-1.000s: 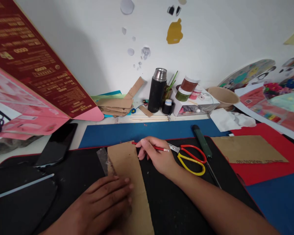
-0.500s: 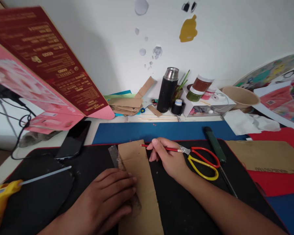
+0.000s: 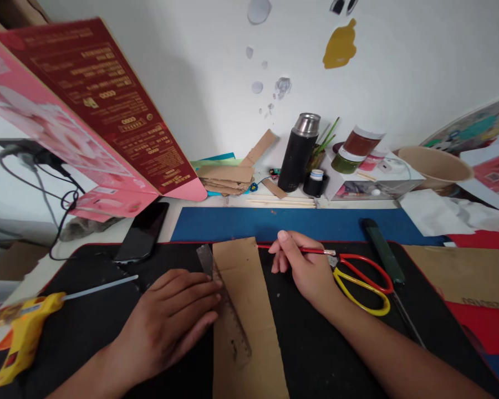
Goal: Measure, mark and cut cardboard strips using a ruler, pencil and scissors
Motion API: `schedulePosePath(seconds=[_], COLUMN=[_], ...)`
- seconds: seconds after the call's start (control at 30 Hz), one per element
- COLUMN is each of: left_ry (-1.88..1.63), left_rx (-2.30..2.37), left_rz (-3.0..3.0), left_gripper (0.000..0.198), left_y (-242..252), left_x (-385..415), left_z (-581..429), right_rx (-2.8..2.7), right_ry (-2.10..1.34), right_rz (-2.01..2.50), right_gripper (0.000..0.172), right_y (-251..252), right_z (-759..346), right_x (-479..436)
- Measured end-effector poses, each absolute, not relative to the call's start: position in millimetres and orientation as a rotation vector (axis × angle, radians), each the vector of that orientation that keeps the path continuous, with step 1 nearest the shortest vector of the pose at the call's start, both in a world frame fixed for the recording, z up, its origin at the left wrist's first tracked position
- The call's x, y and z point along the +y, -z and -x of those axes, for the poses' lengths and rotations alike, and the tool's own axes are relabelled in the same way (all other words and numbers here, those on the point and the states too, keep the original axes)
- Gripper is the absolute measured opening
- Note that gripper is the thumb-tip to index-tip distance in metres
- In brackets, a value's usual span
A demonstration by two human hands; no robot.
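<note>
A strip of brown cardboard [image 3: 253, 338] lies lengthwise on the black mat, with a clear plastic ruler [image 3: 232, 310] slanting along its left side. My left hand [image 3: 170, 310] rests flat, fingers stretched out together, its fingertips on the ruler's left edge. Between the thumb and fingers of my right hand [image 3: 305, 263] is a red pencil [image 3: 316, 251], pointing left; its tip is close to the cardboard's upper right corner. Just behind this hand lie scissors [image 3: 366, 282] with one red and one yellow handle.
On the left is a yellow glue gun [image 3: 31, 327] with a glue stick, below a black phone [image 3: 143, 233]. A green-handled tool [image 3: 382, 252] lies right of the scissors. Along the wall stand a black flask [image 3: 298, 155], paint jars [image 3: 360, 147] and a pink-red box [image 3: 137, 122].
The view has turned left, so things appear further right. My left hand has slid left off the cardboard, uncovering more of the ruler. The pencil tip has moved from over the cardboard to its right edge.
</note>
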State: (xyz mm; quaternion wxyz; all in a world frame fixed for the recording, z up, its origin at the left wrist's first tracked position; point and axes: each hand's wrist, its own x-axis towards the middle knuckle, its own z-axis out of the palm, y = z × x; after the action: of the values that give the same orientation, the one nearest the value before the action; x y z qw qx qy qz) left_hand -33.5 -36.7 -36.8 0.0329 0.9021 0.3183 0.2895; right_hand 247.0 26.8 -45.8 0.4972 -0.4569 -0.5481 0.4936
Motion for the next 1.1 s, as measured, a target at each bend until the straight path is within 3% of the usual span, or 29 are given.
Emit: schedulePosePath(seconds=[0.57, 1.1], left_ry=[-0.86, -0.793], left_rx=[0.949, 0.831], left_rz=[-2.791, -2.794], left_gripper=[0.017, 0.024], left_y=[35, 34], left_x=[-33, -44], left_z=[26, 12], right_rx=[-1.3, -1.325], right_ry=[-1.181, -1.182], right_rz=[1.128, 1.14], right_gripper=[0.051, 0.048], right_y=[47, 50], right_z=[-248, -248], right_x=[29, 29])
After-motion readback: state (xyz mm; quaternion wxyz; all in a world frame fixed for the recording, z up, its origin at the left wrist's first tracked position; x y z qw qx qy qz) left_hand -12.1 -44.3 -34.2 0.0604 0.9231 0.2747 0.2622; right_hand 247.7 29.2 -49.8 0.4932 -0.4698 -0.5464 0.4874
